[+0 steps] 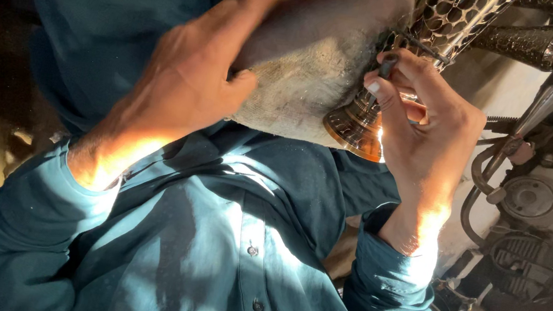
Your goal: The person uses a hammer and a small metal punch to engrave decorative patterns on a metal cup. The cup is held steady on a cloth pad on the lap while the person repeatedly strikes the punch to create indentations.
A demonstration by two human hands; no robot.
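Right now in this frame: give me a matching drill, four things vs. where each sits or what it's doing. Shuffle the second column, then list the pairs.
Things:
1. left hand
2. right hand
3. brass vessel
4. motorcycle engine

Places or states:
A. far right of the frame, behind the hands
B. pinching a small dark tool against the metal
C. spread over a worn cloth pad, thumb tucked beneath
D. between the two hands, round base catching sunlight

Pairs: 1-C, 2-B, 3-D, 4-A
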